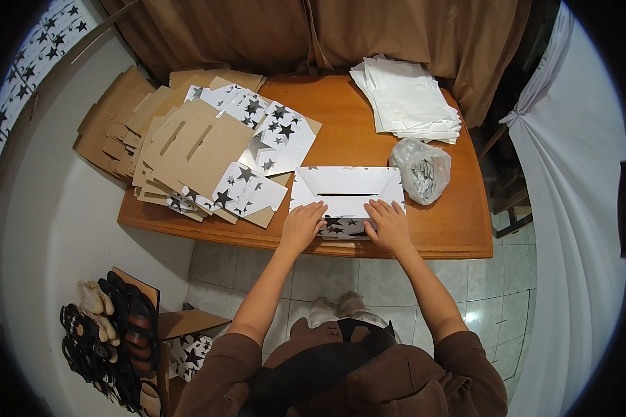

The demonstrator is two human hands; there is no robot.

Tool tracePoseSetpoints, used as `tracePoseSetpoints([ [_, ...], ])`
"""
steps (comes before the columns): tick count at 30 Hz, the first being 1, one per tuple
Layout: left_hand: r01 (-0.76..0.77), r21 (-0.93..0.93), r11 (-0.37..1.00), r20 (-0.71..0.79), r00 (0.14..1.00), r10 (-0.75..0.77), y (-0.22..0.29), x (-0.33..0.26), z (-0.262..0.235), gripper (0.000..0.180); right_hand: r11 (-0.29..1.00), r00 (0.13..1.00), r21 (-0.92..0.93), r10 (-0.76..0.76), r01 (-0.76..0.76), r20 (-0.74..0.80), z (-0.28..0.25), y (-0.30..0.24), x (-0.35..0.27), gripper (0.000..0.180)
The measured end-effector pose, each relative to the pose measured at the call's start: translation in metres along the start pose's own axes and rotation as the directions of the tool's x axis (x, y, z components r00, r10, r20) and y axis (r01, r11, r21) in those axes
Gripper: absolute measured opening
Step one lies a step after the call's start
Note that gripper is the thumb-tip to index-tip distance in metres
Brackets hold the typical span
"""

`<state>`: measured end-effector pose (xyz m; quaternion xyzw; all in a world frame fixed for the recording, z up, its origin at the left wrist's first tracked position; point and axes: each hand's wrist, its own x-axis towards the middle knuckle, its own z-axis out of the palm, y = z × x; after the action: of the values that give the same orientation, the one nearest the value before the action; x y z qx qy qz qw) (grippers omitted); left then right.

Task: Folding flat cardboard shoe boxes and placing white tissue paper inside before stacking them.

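A white cardboard box [346, 182] with black stars on its front side sits near the front edge of the table. A long narrow slot runs across its top panel. On the top's near left corner lies my left hand [303, 226], its fingers stretched flat and its thumb at the front edge. My right hand [389, 224] rests the same way on the near right corner, fingers extended. Neither hand is closed round anything. The box's underside and back are hidden.
Flat star-printed cardboard pieces [205, 149] are piled on the left of the wooden table [306, 104]. White paper sheets [407, 97] are stacked at the back right. A clear plastic bag [424, 174] stands close to the box's right side. Shoes [111, 326] hang at lower left.
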<state>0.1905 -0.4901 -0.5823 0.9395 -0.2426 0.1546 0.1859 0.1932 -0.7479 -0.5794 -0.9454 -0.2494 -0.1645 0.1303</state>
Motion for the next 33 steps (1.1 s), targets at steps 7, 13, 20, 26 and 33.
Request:
tracePoseSetpoints([
  [7,0.021,0.034,0.999,-0.069,0.997,-0.019,0.002,0.002,-0.005,0.042,1.0,0.999,0.019,0.008,-0.007,-0.043,-0.011,0.0,0.0,0.044],
  [13,0.35,-0.217,0.912,-0.118,0.917,-0.38,-0.035,0.019,0.0,0.052,0.695,0.829,0.547,0.56,-0.467,-0.004,0.003,0.047,0.021,0.055],
  [20,0.76,-0.581,0.289,0.452,0.597,-0.663,-0.042,0.037,-0.003,0.056,-0.266,0.5,0.696,0.531,-0.667,0.684,0.003,0.052,0.037,0.054],
  [26,0.62,-0.74,0.261,0.364,0.695,-0.62,-0.066,0.046,-0.016,0.057,-0.123,0.649,0.803,0.524,-0.583,0.552,0.0,0.047,0.048,0.048],
  [33,0.393,-0.919,-0.013,0.293,0.663,-0.689,-0.078,0.098,-0.094,0.06,-0.225,0.863,0.974,0.491,-0.005,0.118,-0.029,0.068,0.078,0.048],
])
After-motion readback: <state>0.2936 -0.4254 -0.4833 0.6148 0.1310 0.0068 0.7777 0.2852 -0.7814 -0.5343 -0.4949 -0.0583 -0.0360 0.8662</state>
